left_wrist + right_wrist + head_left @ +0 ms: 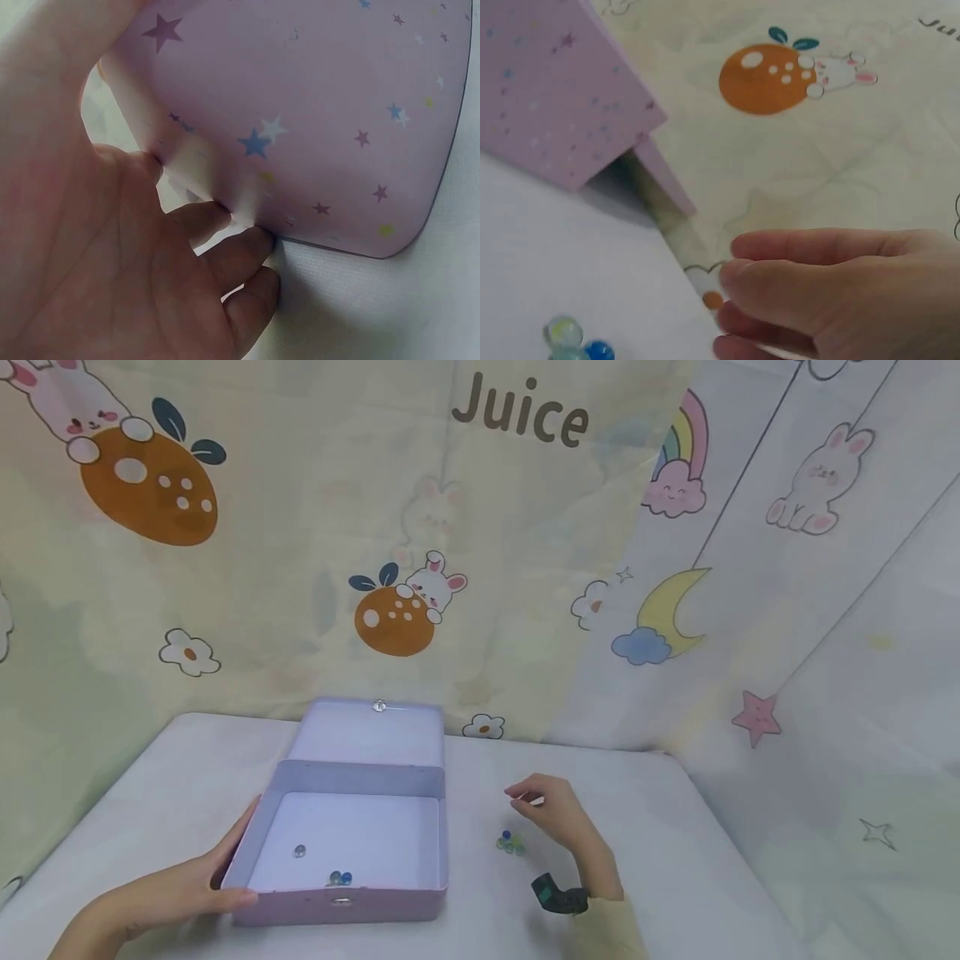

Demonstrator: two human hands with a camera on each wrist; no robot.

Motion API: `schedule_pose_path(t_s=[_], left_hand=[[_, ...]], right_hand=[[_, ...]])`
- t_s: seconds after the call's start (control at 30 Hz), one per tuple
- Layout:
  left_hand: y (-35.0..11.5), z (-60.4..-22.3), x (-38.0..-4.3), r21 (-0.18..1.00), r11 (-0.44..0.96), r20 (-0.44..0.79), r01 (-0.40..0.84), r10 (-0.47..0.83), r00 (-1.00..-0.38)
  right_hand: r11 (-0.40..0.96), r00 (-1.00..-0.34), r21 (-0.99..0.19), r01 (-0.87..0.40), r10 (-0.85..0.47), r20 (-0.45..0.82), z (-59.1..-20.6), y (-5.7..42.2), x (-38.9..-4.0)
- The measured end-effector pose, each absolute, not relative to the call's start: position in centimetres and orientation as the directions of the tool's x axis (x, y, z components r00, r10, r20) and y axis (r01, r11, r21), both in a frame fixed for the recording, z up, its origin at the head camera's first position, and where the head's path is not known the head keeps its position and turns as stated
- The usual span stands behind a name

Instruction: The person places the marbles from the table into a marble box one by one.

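Left hand [176,887]: your fingers grip the open lilac box [393,906].
Right hand [557,812]: your fingers hang loosely parted.
Glass marbles [511,843]: on the desk [622,797] beside the box (more inside).

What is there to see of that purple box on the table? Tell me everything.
The box is pale purple, rectangular and shallow, with a smooth surface that looks like painted metal. Small stars decorate its outside. The lid is open, tipped back at the far side, with a shiny clasp on its edge; a matching latch plate sits on the front wall. It stands on the white table, a few marbles inside. The left hand grips its near left corner.
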State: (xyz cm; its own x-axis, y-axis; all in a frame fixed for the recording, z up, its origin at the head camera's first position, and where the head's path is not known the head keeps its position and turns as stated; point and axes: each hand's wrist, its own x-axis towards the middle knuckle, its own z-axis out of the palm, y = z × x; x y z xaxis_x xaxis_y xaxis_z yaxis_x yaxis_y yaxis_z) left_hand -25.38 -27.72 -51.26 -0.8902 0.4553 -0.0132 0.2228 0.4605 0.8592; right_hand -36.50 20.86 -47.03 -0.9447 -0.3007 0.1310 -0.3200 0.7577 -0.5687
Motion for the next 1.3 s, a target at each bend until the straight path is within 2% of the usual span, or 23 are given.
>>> schedule_pose_path(t_s=[0.17,0.4,0.6,0.9,1.3], left_hand=[[-27.7,-51.3,-25.3,0.858,0.450,0.016,0.247,0.457,-0.889],[-27.6,-51.3,-25.4,0.871,0.429,0.013,0.240,0.468,-0.884],[-27.6,-51.3,-25.4,0.873,0.419,0.021,0.249,0.478,-0.878],[-27.6,-51.0,-25.3,0.876,0.423,0.006,0.233,0.472,-0.881],[-28.0,-51.1,-25.5,0.830,0.502,-0.019,0.243,0.460,-0.887]], right_hand=[[0.791,-0.941,-0.541,-0.286,-0.339,0.002,-47.6,21.6,-36.2],[0.839,-0.932,-0.513,-0.180,-0.313,-0.184,-47.7,21.7,-35.4],[0.878,-0.934,-0.467,-0.109,-0.251,-0.254,-48.1,21.3,-35.5],[0.880,-0.945,-0.462,-0.107,-0.235,-0.228,-49.0,21.4,-35.7],[0.895,-0.967,-0.411,-0.175,-0.235,-0.099,-49.3,22.0,-36.1]])
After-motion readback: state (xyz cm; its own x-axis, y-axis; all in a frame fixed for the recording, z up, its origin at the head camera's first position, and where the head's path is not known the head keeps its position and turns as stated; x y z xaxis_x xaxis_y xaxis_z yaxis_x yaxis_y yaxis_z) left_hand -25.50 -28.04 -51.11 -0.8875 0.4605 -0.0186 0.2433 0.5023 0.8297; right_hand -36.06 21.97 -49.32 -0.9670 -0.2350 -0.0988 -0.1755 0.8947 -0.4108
